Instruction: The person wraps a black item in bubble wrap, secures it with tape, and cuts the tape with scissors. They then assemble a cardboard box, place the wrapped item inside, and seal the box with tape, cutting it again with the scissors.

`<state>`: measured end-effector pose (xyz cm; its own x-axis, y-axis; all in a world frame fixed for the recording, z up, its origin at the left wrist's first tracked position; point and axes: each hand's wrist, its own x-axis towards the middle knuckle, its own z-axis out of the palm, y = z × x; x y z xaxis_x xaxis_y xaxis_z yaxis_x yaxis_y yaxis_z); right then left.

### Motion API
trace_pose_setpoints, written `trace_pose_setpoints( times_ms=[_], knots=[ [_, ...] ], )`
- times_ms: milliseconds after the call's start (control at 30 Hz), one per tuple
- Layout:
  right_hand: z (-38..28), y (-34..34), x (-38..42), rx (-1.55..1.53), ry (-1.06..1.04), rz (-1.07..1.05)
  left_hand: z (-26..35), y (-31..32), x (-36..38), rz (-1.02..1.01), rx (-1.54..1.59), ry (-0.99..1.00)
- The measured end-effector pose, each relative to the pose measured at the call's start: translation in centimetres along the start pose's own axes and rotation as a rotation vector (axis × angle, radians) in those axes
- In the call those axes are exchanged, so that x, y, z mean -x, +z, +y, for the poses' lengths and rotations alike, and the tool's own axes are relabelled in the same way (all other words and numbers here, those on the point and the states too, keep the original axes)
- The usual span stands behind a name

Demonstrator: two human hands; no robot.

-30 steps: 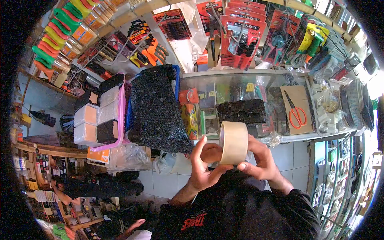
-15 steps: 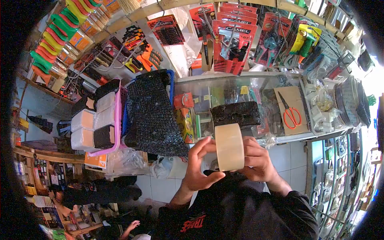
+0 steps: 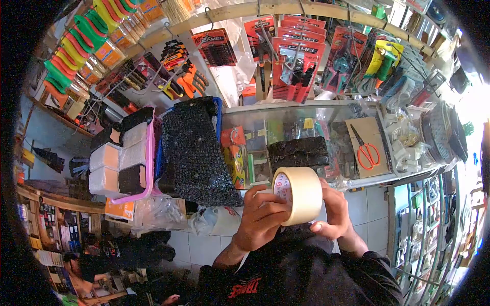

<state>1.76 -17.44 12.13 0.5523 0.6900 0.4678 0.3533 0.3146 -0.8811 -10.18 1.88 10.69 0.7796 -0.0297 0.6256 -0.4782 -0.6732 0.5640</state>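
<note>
A wide roll of clear packing tape (image 3: 307,196) is held up in front of my chest, its printed cardboard core facing left. My left hand (image 3: 261,217) grips it from the left, fingers curled at the core opening. From the right, my right hand (image 3: 334,210) is bent around the roll's edge, thumb low near the bottom and some fingertips hidden behind the tape. Just beyond, a black-wrapped package (image 3: 298,152) lies on the glass counter (image 3: 347,179). Orange-handled scissors (image 3: 366,150) rest on a cardboard piece (image 3: 380,137) to the right.
Black bubble wrap (image 3: 191,153) drapes over a blue basket (image 3: 218,115). A pink basket (image 3: 150,176) holds several wrapped boxes. Packaged tools (image 3: 296,66) hang above the counter. Another person (image 3: 117,255) is at the lower left. Glass shelves (image 3: 423,219) stand at the right.
The tape roll has turned so its printed core shows, and it sits slightly lower and to the right. My left fingers have closed onto it; my right thumb has come into view.
</note>
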Motion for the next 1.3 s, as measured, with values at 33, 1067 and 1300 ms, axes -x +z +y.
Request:
trace_pose_setpoints(
  times_ms=[33, 1067, 1300],
  knots=[
    [0.4, 0.0, 0.2, 0.048, -0.015, 0.007, -0.2, -0.1, -0.1, 0.004, -0.026, 0.022],
    [0.3, 10.0, 0.7, -0.063, 0.113, -0.135, -1.2, -8.6, 5.1, 0.048, -0.022, 0.063],
    [1.7, 11.2, 0.5, 0.088, -0.033, -0.114, -0.8, -7.6, 7.3, 0.065, -0.298, -0.047]
  ],
)
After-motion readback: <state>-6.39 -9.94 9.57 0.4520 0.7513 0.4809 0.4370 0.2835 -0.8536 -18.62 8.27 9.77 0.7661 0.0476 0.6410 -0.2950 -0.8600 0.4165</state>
